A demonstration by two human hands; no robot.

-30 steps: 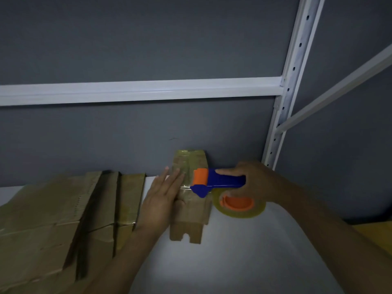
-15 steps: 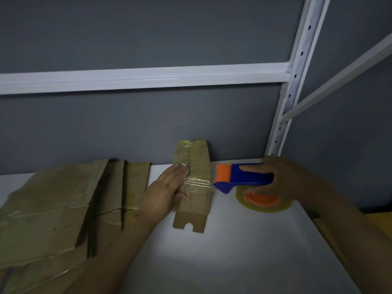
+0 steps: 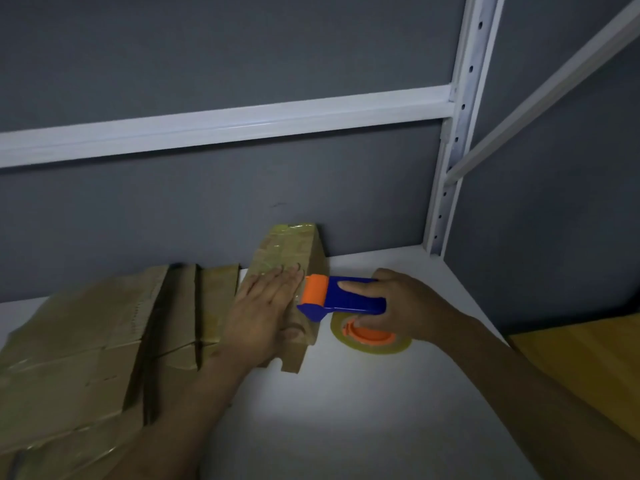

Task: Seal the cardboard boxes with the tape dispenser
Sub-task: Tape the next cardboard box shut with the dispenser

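1. The left grip lies flat, fingers straight, on the small tape-wrapped brown cardboard box. The box rests mid-way along the white shelf, its far end against the grey wall.
2. The right grip is curled round the blue-and-orange plastic tape dispenser, whose orange head meets the box's right edge, just beside the left fingertips.
3. Being that close, the dispenser's head could catch those fingertips.
4. A pull to the right could drag the light box, or wrinkle the tape, if the flat palm slips.
5. Flattened brown cardboard boxes lie on the left, just beside the small box.
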